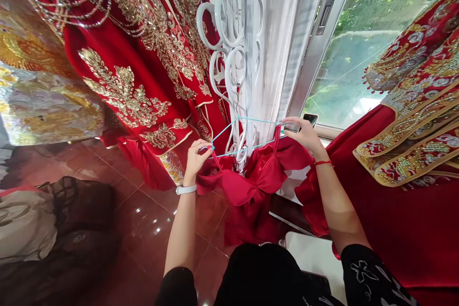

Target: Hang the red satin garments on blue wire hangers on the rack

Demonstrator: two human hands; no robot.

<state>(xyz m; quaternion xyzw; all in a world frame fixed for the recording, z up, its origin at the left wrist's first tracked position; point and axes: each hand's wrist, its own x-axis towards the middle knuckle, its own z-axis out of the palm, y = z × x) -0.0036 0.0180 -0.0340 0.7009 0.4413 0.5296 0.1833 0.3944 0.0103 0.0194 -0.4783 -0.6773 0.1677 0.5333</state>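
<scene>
Garment: red satin dress [258, 177] hangs by its straps from a pale blue hanger [224, 131], in front of the white curtain [276, 43].
Left hand [196, 153]: fingers pinched on the hanger's left end.
Right hand [304, 135]: closed round its right end.
Floor [150, 220]: glossy red-brown tiles.
Room: gold-embroidered red robes [143, 57] at left, window [344, 71] at right.

Left hand [196, 155], right hand [304, 135]: fingers pinched.

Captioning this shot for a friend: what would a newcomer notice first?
The red gown heavy with gold embroidery fills the upper left. At centre, the left hand and right hand grip the two ends of a pale blue hanger carrying a plain red garment. Another embroidered red robe shows at right.
</scene>
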